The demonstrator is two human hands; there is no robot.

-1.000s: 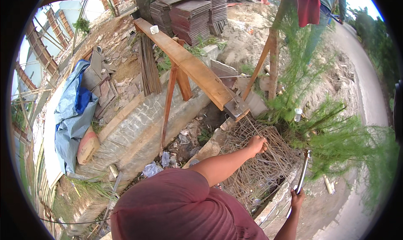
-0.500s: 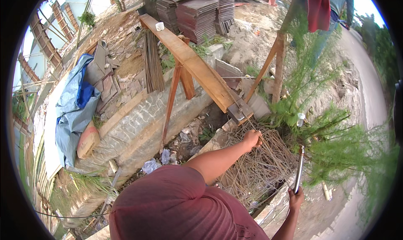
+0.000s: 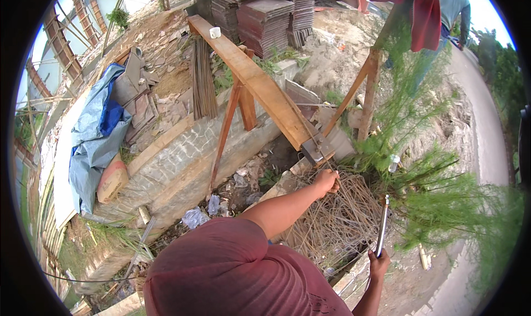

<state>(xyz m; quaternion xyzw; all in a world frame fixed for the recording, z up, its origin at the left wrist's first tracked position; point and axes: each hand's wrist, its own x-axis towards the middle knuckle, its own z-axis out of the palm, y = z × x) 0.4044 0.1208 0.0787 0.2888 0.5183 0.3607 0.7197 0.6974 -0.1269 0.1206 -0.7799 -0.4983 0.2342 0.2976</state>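
Observation:
My left hand point(image 3: 326, 184) is closed around a thin steel rod, just below a metal plate point(image 3: 318, 146) with pins on the end of a sloping wooden beam point(image 3: 258, 85). The rod runs along the beam and through that plate. My right hand point(image 3: 379, 264) grips a long silver metal bar tool point(image 3: 383, 225), whose small head points up beside the green branches. Beneath my hands lies a tangled pile of bent steel rods point(image 3: 326, 222). A white cup-like object point(image 3: 215, 32) sits near the beam's far end.
Wooden posts point(image 3: 366, 100) support the setup over a rubble-filled ditch beside a concrete wall point(image 3: 173, 164). Tile stacks point(image 3: 261, 28), a blue tarp point(image 3: 94, 150) and leafy branches point(image 3: 442, 205) surround it. A co-worker point(image 3: 449, 14) stands at upper right near a road point(image 3: 481, 117).
My left hand has moved a little up and left, closer to the plate. My right hand and the bar tool have shifted left, toward the rod pile. The view has shifted slightly.

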